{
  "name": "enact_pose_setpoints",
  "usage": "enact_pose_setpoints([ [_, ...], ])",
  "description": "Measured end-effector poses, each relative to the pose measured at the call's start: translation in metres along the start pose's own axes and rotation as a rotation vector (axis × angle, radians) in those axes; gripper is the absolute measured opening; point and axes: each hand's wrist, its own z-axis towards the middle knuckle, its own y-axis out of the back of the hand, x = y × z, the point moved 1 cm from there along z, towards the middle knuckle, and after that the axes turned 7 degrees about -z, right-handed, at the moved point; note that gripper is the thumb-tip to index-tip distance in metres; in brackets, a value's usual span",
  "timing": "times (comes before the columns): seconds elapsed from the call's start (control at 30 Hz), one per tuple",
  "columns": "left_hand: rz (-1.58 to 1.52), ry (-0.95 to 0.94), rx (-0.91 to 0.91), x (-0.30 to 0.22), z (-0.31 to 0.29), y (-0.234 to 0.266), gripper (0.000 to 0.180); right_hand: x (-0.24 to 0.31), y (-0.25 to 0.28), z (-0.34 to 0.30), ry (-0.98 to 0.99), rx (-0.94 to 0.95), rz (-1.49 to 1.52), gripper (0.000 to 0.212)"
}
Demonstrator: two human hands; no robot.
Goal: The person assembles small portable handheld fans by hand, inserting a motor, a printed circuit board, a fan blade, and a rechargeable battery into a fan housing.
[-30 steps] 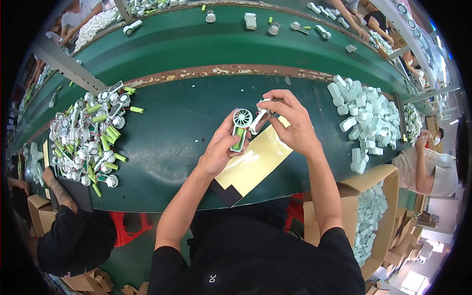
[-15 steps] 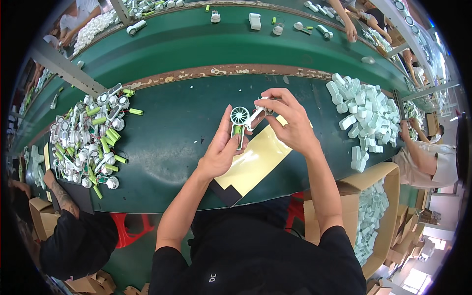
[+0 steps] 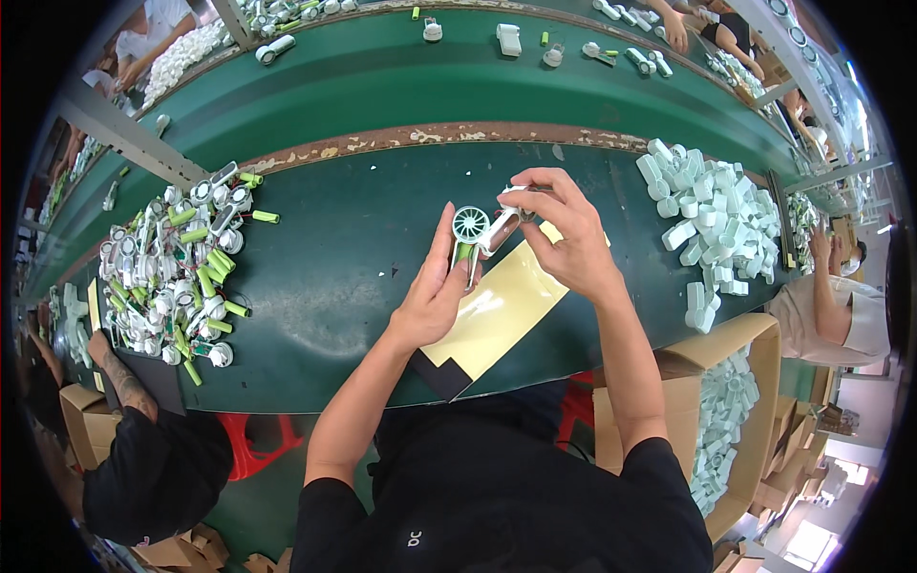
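Note:
My left hand (image 3: 433, 298) is closed round a pale handheld-fan half with a round spoked grille (image 3: 471, 224) and a handle with a green battery inside. My right hand (image 3: 571, 234) pinches a white fan part (image 3: 501, 227) with a long handle frame; its round end is partly hidden by my fingers. The lower end of this part meets the fan half just right of the grille. Under both hands lies a glossy yellow sheet (image 3: 506, 310) with a black corner.
A heap of fan innards with green batteries (image 3: 181, 267) lies on the left. Pale green housing shells (image 3: 712, 220) pile up on the right, above a cardboard box (image 3: 769, 401) of more shells. Beyond runs a green conveyor (image 3: 382, 86) carrying parts. A co-worker's arm (image 3: 124, 382) is at lower left.
The white part in my right hand has tilted slightly against the fan half, covering more of its battery. Both hands have barely shifted. Pieces on the conveyor have moved right.

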Motion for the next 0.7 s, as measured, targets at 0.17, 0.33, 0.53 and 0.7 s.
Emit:
enact_pose_setpoints([
  [0.17,-0.083,0.020,-0.020,-0.0042,0.0005,-0.0010,0.085,-0.0012,-0.0005,-0.0001,0.005,-0.024,-0.008,0.048],
  [0.33,-0.068,0.031,-0.001,-0.0050,-0.0015,-0.0030,0.084,-0.0009,-0.0001,0.0027,0.004,-0.040,-0.014,0.048],
  [0.53,-0.017,0.021,0.014,-0.0034,-0.0016,-0.0027,0.079,0.0004,-0.0022,0.0074,0.020,-0.024,-0.014,0.045],
  [0.7,-0.004,-0.020,0.001,-0.0031,-0.0020,-0.0035,0.071,0.0014,-0.0080,0.0068,-0.015,0.021,0.018,0.041],
])
